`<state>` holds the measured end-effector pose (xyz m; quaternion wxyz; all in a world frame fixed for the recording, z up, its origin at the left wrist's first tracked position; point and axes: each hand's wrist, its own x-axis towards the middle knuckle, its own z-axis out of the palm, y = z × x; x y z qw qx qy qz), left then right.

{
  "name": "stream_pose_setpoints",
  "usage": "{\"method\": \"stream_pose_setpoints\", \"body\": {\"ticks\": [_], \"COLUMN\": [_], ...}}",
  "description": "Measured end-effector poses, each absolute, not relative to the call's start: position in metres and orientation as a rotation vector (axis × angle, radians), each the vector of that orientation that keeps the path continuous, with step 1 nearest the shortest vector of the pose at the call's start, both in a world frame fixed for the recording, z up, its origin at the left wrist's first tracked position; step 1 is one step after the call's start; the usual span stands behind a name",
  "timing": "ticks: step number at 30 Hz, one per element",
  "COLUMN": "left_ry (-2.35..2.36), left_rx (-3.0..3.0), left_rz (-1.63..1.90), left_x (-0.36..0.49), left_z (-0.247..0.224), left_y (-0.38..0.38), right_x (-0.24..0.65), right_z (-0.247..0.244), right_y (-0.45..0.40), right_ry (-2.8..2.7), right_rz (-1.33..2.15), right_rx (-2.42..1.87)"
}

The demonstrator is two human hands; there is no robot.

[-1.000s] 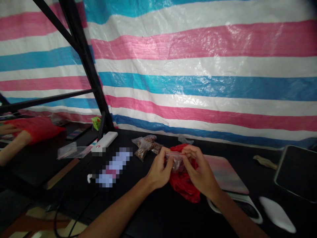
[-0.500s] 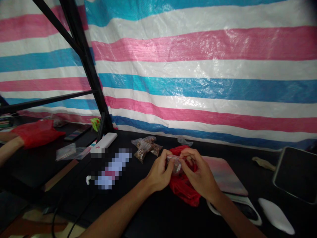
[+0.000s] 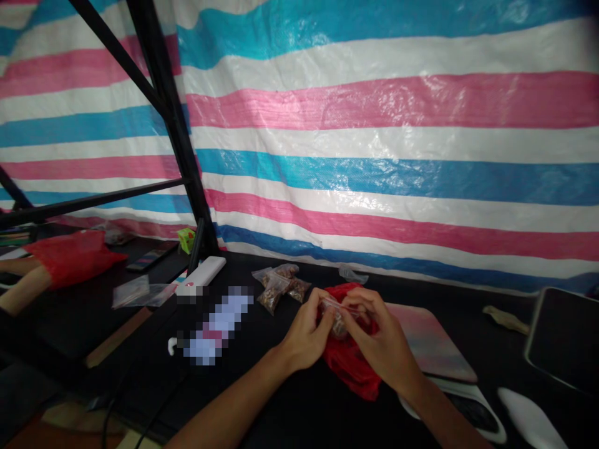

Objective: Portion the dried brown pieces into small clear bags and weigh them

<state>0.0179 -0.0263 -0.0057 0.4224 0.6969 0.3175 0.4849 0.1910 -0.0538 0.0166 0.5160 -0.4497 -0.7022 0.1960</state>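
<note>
At the front of the black table [image 3: 299,405], both hands work together above a crumpled red plastic bag [image 3: 349,365]; the left hand [image 3: 306,330] and right hand [image 3: 379,330] meet at a small clear zip bag [image 3: 335,312], which is held off the table with brown pieces visible inside it; the left grip is closed, pinching one side of the bag's upper edge between thumb and fingers; the right grip is likewise closed on the opposite side; the small clear zip bag lies directly over the red plastic bag, though any contact between them cannot be determined; just left of the hands lie filled clear bags of brown granular material [image 3: 276,287]; a white power bank [image 3: 201,274] rests further left, and a pixelated object [image 3: 218,324] cannot be identified; to the right lies a pastel pink mat [image 3: 428,343], with a white oval object [image 3: 528,421] near the table's front edge; a striped pink, white and blue tarpaulin [image 3: 374,143] hangs behind the table, beside a black metal frame [image 3: 173,125].
</note>
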Motion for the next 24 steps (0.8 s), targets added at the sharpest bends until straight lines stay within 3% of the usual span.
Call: {"method": "stream_pose_setpoints", "body": {"ticks": [24], "left_ry": [0.690], "left_rx": [1.455], "left_rz": [1.262], "left_x": [0.021], "left_z": [0.005], "left_y": [-0.021], "right_x": [0.191], "right_z": [0.015], "right_y": [-0.058], "right_ry": [-1.866], "right_rz": [0.231], "right_rx": [-1.168]}}
